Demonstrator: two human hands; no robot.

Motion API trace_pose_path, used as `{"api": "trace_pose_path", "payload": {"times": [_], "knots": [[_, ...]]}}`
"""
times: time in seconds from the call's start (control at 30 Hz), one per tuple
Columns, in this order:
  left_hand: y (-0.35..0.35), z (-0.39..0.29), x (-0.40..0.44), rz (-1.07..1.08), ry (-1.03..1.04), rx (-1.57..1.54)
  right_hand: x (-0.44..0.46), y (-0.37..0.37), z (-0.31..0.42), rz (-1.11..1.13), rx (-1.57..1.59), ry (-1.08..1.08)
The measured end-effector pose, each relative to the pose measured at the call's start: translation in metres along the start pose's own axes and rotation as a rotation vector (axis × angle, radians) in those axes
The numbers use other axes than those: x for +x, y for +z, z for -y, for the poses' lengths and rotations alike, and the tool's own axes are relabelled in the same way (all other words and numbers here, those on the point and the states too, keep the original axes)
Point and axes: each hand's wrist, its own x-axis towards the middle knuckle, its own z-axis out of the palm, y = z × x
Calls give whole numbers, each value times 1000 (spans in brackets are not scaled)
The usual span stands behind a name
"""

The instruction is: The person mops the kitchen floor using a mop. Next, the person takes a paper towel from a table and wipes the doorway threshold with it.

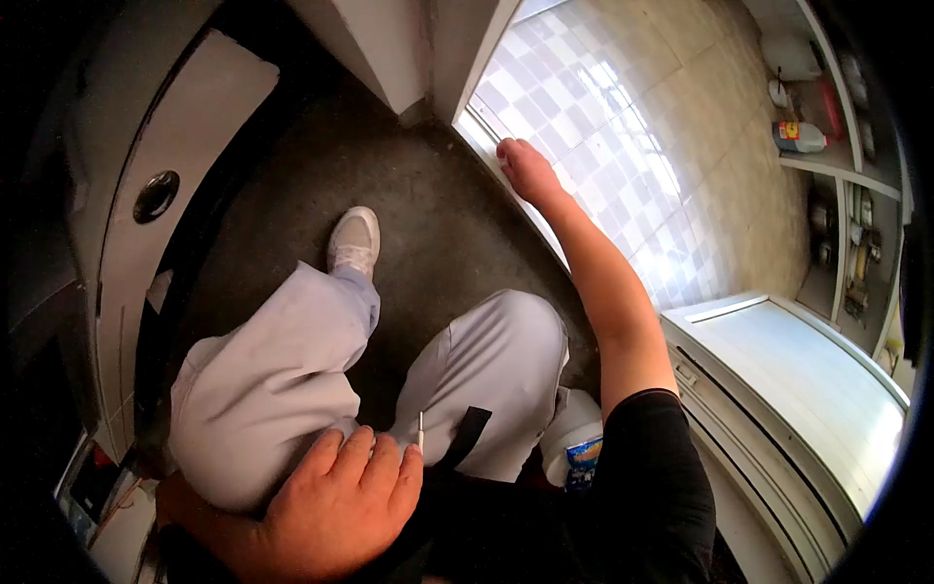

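My right hand (528,167) reaches out to the white threshold strip (491,146) between the dark floor and the tiled floor. Its fingers are curled down at the strip. A small pale bit shows by the fingertips, too little of it to name. My left hand (341,506) lies back up on my lap, against the light grey trousers (263,380), with its fingers laid over the cloth. Beside that hand a thin white stick-like piece (421,428) points up; whether the hand grips it, I cannot tell. A black strap end (467,436) hangs nearby.
A white-framed door panel (798,360) stands at the right. Beyond the tiled floor (623,146) are shelves with a bottle (800,136). A white bucket (574,438) is by my right knee. A pale panel with a round knob (156,197) runs along the left.
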Motion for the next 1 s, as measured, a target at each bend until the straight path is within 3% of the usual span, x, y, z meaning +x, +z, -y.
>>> {"api": "trace_pose_path", "payload": {"times": [0.1, 0.13, 0.17, 0.43, 0.53, 0.67, 0.77, 0.9, 1.0], "knots": [[-4, 1, 2, -18, -6, 8, 14, -6, 0, 95, -80, 0], [-15, 4, 0, 84, -4, -23, 14, -7, -1, 126, -99, -1], [-20, 4, -1, 183, -1, -56, 14, -5, 0, 94, -121, 20], [-22, 6, 5, 162, 17, -31, 31, 4, 23, -71, -159, 175], [-20, 4, 4, 145, 33, -20, 30, 8, 14, -111, -116, 115], [-18, 3, 2, 152, 14, -49, 33, -6, -7, 84, 13, -28], [-21, 3, 1, 160, 37, -31, 27, -13, 9, 101, -88, 32], [-16, 4, -4, 146, 12, -25, 32, -5, 14, -72, -123, -140], [-19, 6, 3, 185, 41, -30, 39, 1, 22, -49, -166, -52]]}}
